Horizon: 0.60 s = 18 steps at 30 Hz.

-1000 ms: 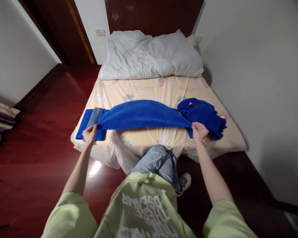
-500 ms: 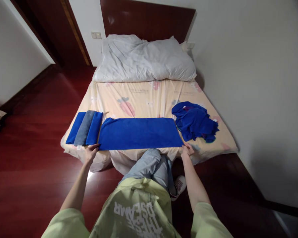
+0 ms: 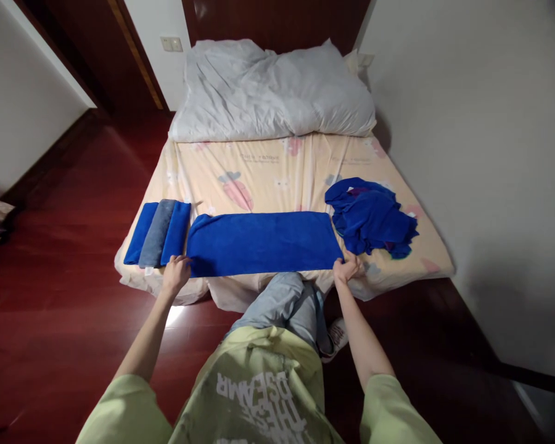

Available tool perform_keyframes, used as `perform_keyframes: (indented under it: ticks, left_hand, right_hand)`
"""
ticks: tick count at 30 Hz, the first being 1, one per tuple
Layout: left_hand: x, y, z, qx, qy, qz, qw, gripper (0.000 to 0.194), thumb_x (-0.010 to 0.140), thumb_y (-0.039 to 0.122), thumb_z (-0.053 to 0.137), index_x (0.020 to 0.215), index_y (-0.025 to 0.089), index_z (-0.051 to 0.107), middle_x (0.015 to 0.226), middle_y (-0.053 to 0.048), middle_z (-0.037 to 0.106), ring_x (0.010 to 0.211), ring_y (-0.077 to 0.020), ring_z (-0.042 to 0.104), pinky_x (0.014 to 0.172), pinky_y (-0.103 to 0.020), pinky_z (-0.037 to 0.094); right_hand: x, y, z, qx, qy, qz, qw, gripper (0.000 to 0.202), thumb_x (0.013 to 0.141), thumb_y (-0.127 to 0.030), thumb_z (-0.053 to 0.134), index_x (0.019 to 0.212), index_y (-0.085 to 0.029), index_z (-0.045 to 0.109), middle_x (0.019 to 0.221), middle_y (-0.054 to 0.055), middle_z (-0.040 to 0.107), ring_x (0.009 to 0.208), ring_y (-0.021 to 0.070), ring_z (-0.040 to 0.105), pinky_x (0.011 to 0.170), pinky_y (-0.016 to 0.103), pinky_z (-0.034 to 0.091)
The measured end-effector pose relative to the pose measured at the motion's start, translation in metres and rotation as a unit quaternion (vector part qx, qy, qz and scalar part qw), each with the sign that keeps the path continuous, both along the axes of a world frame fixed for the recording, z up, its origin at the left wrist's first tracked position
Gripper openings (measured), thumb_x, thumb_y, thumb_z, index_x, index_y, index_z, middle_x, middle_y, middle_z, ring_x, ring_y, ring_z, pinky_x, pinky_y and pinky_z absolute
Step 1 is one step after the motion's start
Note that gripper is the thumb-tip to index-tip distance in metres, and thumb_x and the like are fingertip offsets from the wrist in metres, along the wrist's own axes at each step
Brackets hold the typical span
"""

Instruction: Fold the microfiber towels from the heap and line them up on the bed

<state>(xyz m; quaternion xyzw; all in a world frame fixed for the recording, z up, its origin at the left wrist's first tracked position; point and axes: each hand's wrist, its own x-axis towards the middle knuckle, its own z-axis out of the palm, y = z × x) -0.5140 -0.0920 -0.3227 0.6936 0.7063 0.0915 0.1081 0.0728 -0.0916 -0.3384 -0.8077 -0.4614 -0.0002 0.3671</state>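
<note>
Blue towel (image 3: 266, 243) lies spread as a long, smooth strip across the center of the frame, near the foot of a bed whose carrot-print sheet (image 3: 287, 185) shows around it. At center left, three neat bundles sit side by side: a blue folded towel (image 3: 140, 237), a gray folded towel (image 3: 157, 234) and a second blue folded towel (image 3: 177, 227), a white tag (image 3: 148, 271) showing at the gray one's near edge. Just beside them, the person's left hand (image 3: 177, 273) pinches the strip's near left corner, fingers drawn in close. Across the strip, the right hand (image 3: 348, 269) pinches the near right corner, fingers likewise narrow. At center right, a crumpled heap of blue fabric (image 3: 372, 219) rests just beyond the strip's far end, a purple patch visible near its top. By the look of it, three pieces are compactly folded, the middle one is flat but not yet compact, and the heap is untouched; how many pieces it contains, and whether the strip is already doubled, cannot be told.
</note>
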Motion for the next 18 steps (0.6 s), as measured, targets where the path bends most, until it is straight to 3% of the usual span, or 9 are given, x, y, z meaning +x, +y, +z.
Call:
perform_keyframes:
  ticks: [3,6,9,11,14,18]
  left_hand:
    - [0.009,0.028,0.011,0.001,0.008,-0.03,1.0,0.037,0.084,0.022,0.049,0.108,0.02,0.077,0.122,-0.012,0.07,0.117,-0.0323,0.058,0.105,-0.043,0.048]
    - [0.018,0.063,0.02,0.007,-0.001,-0.045,0.999,0.039,0.089,0.023,0.046,0.116,0.018,0.074,0.124,-0.012,0.069,0.119,-0.0303,0.057,0.106,-0.04,0.046]
    - [0.021,0.1,0.027,0.017,-0.007,-0.048,0.999,0.042,0.092,0.021,0.044,0.124,0.014,0.07,0.124,-0.014,0.069,0.121,-0.0297,0.057,0.108,-0.039,0.045]
    - [0.018,0.124,0.031,0.019,-0.007,-0.05,0.999,0.043,0.093,0.02,0.044,0.128,0.013,0.068,0.124,-0.014,0.069,0.122,-0.029,0.057,0.109,-0.038,0.043]
    - [0.011,0.158,0.036,0.016,-0.002,-0.055,0.998,0.045,0.094,0.019,0.041,0.131,0.011,0.065,0.126,-0.015,0.068,0.123,-0.028,0.058,0.11,-0.038,0.042]
    - [0.005,0.2,0.035,-0.025,0.024,-0.077,0.996,0.045,0.093,0.016,0.04,0.13,0.007,0.065,0.127,-0.017,0.068,0.122,-0.0283,0.059,0.11,-0.04,0.043]
  right_hand:
    - [-0.044,0.02,0.0,-0.017,-0.012,-0.014,1.0,0.049,0.084,-0.025,0.047,0.13,-0.018,0.06,0.143,0.02,0.053,0.133,0.0364,0.046,0.111,0.058,0.037]
    - [-0.1,0.044,-0.006,-0.073,-0.027,0.055,0.995,0.059,0.093,-0.031,0.041,0.149,-0.013,0.045,0.158,0.019,0.037,0.145,0.0363,0.031,0.115,0.062,0.029]
    - [-0.141,0.06,-0.021,-0.126,-0.057,0.14,0.98,0.059,0.098,-0.033,0.035,0.153,-0.013,0.041,0.163,0.018,0.031,0.151,0.0338,0.02,0.12,0.064,0.015]
    - [-0.154,0.064,-0.034,-0.148,-0.072,0.177,0.97,0.057,0.1,-0.035,0.033,0.152,-0.013,0.042,0.163,0.016,0.032,0.152,0.0322,0.019,0.121,0.064,0.011]
    - [-0.156,0.065,-0.048,-0.157,-0.082,0.171,0.969,0.057,0.101,-0.036,0.033,0.153,-0.015,0.042,0.164,0.014,0.031,0.153,0.0306,0.019,0.122,0.064,0.009]
    - [-0.151,0.067,-0.053,-0.16,-0.079,0.17,0.969,0.057,0.1,-0.033,0.036,0.154,-0.016,0.041,0.165,0.013,0.03,0.154,0.0303,0.019,0.122,0.064,0.01]
